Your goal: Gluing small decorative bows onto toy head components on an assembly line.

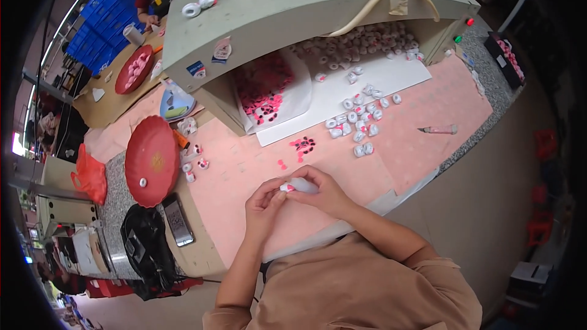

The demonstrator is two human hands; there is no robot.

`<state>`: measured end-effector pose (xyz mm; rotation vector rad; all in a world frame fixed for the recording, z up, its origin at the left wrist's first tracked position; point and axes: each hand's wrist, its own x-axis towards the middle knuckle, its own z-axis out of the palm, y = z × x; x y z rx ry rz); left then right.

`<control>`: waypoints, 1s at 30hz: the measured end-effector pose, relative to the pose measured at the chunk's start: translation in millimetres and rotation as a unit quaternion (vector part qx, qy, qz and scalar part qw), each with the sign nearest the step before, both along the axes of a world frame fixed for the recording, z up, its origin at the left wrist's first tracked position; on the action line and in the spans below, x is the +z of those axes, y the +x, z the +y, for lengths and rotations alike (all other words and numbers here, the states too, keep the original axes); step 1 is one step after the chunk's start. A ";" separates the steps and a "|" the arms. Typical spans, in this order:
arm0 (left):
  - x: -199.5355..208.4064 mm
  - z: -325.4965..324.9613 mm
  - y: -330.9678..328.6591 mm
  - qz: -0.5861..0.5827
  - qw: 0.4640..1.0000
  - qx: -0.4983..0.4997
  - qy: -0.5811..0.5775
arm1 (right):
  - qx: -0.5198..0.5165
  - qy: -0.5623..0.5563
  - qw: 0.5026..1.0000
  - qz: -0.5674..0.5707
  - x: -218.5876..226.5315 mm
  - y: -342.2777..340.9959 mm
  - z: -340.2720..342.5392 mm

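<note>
Both hands meet over the pink-covered table, close to my body. My left hand (264, 198) is closed, its fingertips pinching a small white piece with a pink patch (287, 187). My right hand (330, 195) is closed around a whitish, translucent, bottle-like thing (304, 185); its fingertips meet the small piece too. Just beyond the hands lies a cluster of small pink and black pieces (302, 145), with a few plain pink ones (282, 164) nearer. Farther right stand several white ring-like pieces with pink spots (358, 116).
A grey-green open-fronted housing (263, 24) holds a heap of white pieces (361, 46) and a sheet of pink pieces (269, 88). To the left are a red dish (153, 162), a phone (178, 220) and a black bag (147, 250). A small tube (440, 129) lies right.
</note>
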<state>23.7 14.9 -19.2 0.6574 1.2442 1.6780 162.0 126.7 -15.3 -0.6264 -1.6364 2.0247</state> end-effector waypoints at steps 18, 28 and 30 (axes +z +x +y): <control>-11.6 -6.2 -10.8 -0.106 0.982 -0.123 0.098 | -0.047 -0.108 0.993 -0.011 7.8 -11.1 -14.8; -9.0 -6.9 -8.7 -0.071 0.989 -0.080 0.097 | -0.001 -0.159 0.985 0.065 21.6 -17.5 -23.1; -5.8 -9.2 -8.3 -0.087 0.990 -0.069 0.093 | 0.006 -0.213 0.977 0.021 34.9 -18.5 -24.8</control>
